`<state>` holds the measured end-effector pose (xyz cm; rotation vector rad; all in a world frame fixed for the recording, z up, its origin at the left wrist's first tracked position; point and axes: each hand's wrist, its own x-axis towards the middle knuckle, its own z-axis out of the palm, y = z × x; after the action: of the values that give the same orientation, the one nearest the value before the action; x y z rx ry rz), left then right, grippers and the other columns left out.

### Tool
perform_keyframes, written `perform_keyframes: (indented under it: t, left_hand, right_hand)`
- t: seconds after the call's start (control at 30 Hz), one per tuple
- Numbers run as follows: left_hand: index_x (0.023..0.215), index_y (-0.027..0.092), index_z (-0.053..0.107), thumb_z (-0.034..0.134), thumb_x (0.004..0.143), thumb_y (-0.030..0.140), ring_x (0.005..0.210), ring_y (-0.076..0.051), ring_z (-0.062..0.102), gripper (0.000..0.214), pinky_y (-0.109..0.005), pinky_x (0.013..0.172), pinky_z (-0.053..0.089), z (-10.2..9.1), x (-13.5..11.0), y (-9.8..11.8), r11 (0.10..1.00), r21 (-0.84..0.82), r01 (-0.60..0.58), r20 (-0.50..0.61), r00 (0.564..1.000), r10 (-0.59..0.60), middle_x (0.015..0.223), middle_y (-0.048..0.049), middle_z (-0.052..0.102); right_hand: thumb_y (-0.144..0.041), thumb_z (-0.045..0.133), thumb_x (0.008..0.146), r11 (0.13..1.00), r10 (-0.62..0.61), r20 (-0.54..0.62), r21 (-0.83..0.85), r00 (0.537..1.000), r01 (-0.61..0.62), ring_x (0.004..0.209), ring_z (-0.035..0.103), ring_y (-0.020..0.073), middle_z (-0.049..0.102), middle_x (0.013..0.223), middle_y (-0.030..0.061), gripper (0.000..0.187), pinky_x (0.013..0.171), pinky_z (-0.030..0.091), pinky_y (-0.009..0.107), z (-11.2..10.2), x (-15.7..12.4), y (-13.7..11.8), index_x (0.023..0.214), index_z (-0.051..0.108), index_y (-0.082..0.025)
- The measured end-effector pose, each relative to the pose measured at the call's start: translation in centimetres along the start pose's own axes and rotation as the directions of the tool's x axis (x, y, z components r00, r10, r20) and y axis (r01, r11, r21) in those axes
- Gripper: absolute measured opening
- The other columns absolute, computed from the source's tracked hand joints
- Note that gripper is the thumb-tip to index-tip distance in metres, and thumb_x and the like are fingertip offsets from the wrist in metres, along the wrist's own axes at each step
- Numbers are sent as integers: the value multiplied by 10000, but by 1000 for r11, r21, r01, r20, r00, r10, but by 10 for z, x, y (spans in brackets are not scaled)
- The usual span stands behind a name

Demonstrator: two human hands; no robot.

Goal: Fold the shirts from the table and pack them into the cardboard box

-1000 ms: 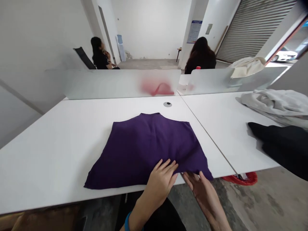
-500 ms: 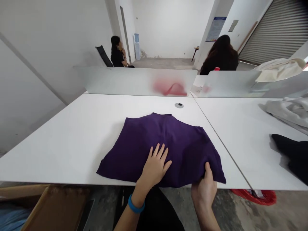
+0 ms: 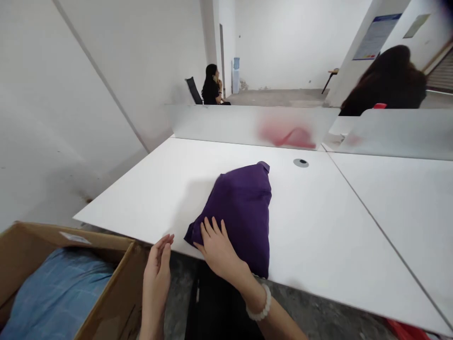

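So the purple shirt (image 3: pixel 240 212) looks folded into a narrow bundle already, lying on the table (image 3: pixel 318 226) near its front edge. Right hand (image 3: pixel 217 245) lies flat on its near left corner, fingers spread, pressing rather than gripping. Left hand (image 3: pixel 157 269) is open, holding nothing, just left of the shirt, beside the box (image 3: pixel 116 302) with blue cloth (image 3: pixel 53 293) inside. I'd guess only stowing remains.

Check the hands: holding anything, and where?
Nothing gripped. Right hand lies flat on the purple garment at its near left corner; left hand is open beside it, touching nothing.
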<state>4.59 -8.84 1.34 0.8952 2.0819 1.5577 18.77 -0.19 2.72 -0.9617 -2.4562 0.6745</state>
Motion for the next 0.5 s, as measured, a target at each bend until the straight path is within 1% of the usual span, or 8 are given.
perform_keyframes:
  t: [0.03, 0.1, 0.2, 0.27, 0.33, 0.4, 0.43, 0.5]
  left_hand:
    - [1122, 199, 569, 472, 840, 545, 1189, -277, 542, 457, -453, 1043, 387, -6, 1, -1, 997, 73, -1, -16, 1000, 2, 1204, -108, 626]
    - [1151, 185, 568, 419, 854, 561, 1195, -286, 536, 501, -463, 1037, 391, -5, 2, 2, 979, 202, -29, 16, 1000, 26, 1230, -123, 614]
    - [1264, 143, 511, 379, 879, 554, 1239, -286, 502, 579, -474, 1043, 384, 20, 3, 10, 932, 315, -181, 199, 972, 121, 1313, -152, 563]
    - [1331, 123, 455, 411, 875, 547, 1264, -299, 478, 624, -495, 1046, 376, 41, 3, 10, 873, 362, -327, 313, 925, 217, 1355, -169, 527]
    - [1356, 113, 429, 444, 868, 528, 1264, -328, 471, 640, -524, 1034, 375, 58, 4, 7, 795, 421, -438, 337, 889, 311, 1361, -189, 516]
    - [1341, 90, 441, 434, 879, 492, 1252, -360, 469, 613, -550, 1010, 380, 67, 9, 3, 733, 510, -450, 278, 893, 354, 1344, -215, 521]
    - [1324, 73, 457, 416, 888, 477, 1241, -375, 470, 596, -562, 994, 383, 68, 12, 2, 714, 557, -424, 239, 905, 351, 1323, -229, 532]
    - [1283, 52, 494, 389, 896, 468, 1206, -391, 483, 577, -567, 966, 395, 66, 19, 2, 706, 604, -370, 201, 928, 314, 1259, -235, 570]
  right_hand:
    - [-389, 395, 956, 1000, -16, 31, 6, 999, 15, 1400, 217, 368, 329, 1468, 240, 591, 1119, 181, 603, 4, -4, -1, 1403, 394, -2]
    - [-435, 403, 950, 995, -60, 41, 83, 997, 57, 1395, 257, 333, 346, 1475, 195, 600, 1122, 244, 556, -1, -16, 0, 1414, 400, -54]
    - [-371, 413, 957, 975, -76, -63, 203, 995, 88, 1346, 382, 247, 452, 1431, 104, 474, 1105, 345, 463, -29, -39, 7, 1384, 470, -175]
    - [-302, 398, 962, 978, -4, -188, 202, 982, 43, 1294, 449, 223, 541, 1354, 71, 388, 1105, 345, 459, -46, -54, 19, 1308, 557, -228]
    - [-286, 399, 957, 984, 107, -316, 172, 943, -53, 1288, 450, 229, 573, 1314, 60, 353, 1114, 316, 489, -55, -69, 35, 1234, 615, -251]
    - [-328, 423, 945, 968, 239, -393, 172, 888, -184, 1338, 381, 252, 508, 1383, 67, 352, 1119, 294, 510, -55, -82, 53, 1222, 624, -243]
    - [-358, 434, 938, 949, 309, -397, 195, 864, -249, 1362, 342, 261, 450, 1433, 67, 370, 1120, 289, 510, -52, -88, 60, 1240, 612, -239]
    - [-406, 430, 934, 896, 432, -345, 272, 833, -351, 1391, 288, 259, 330, 1510, 52, 420, 1128, 281, 494, -44, -96, 70, 1302, 560, -251]
